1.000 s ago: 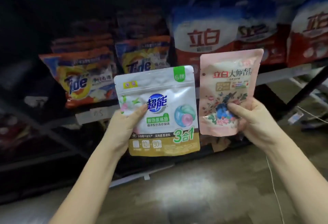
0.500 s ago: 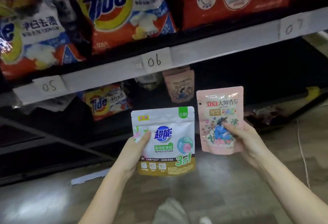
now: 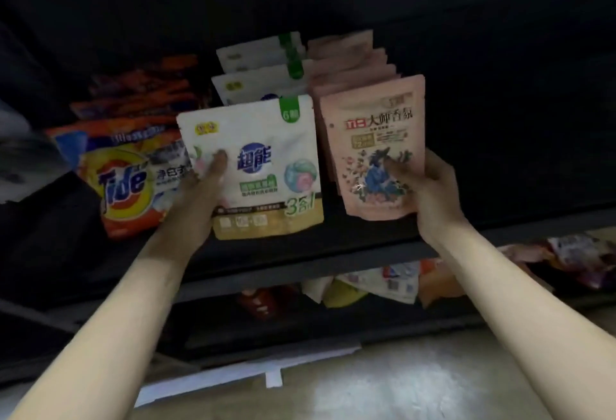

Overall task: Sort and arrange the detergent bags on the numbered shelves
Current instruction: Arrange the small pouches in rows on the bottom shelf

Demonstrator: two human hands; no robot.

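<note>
My left hand (image 3: 203,186) grips a white detergent pouch (image 3: 266,166) with a blue logo and a gold base, thumb on its front. It stands at the front of a row of matching white pouches (image 3: 256,83) on a dark lower shelf (image 3: 300,269). My right hand (image 3: 430,193) grips a pink floral pouch (image 3: 370,139), thumb on its front. That pouch is held at the front of a row of pink pouches (image 3: 346,59). Both held pouches are upright, side by side.
Orange Tide bags (image 3: 123,179) lie stacked to the left of the white row. Under the shelf, more bags (image 3: 376,286) sit in shadow, and several lie at the right (image 3: 573,256). A white strip (image 3: 246,376) lies on the pale floor (image 3: 400,386).
The view has dropped from the shelf labelled 05, 06, 07 to the shelf below. Both hands have moved forward, bringing the white and pink pouches to the fronts of their matching rows.
</note>
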